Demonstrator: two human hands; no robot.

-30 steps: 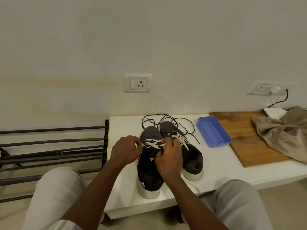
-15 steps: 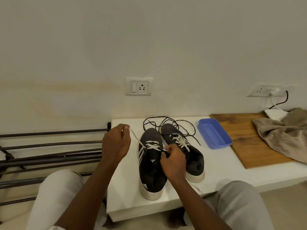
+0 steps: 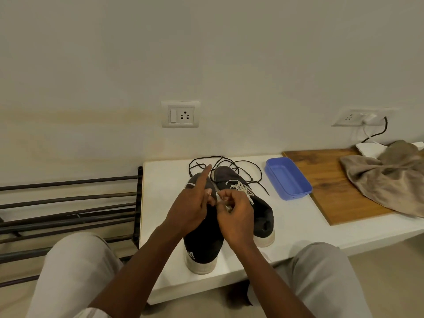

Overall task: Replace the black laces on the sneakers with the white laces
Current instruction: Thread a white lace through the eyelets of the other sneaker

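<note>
1. Since half a second ago, the left hand [image 3: 192, 207] has come back in from out at the left, where it held the white lace [image 3: 191, 185] stretched away from the shoe. I now see it right beside the right hand [image 3: 236, 216], over the left sneaker [image 3: 202, 246].
2. The white lace crosses the left hand's raised index finger, and its other fingers curl in around the lace. The right hand pinches the same lace between its curled fingertips, close against the left hand.
3. The left sneaker stands on the white counter [image 3: 160, 203], toe toward the wall and heel at the near edge. Both hands hide its lacing.
4. The right sneaker [image 3: 261, 214] sits just beside it, and a second white lace [image 3: 241, 189] is already threaded through its eyelets.
5. The black laces [image 3: 229, 162] lie loose in a tangle on the counter behind the toes, and one strand trails past the right sneaker.
6. Farther right I see a blue tray [image 3: 286, 177], then a wooden board [image 3: 330, 187] carrying a crumpled beige cloth [image 3: 385, 177].
7. A wall socket [image 3: 180, 114] sits above the sneakers, and a dark metal rack [image 3: 68, 203] stands left of the counter.
</note>
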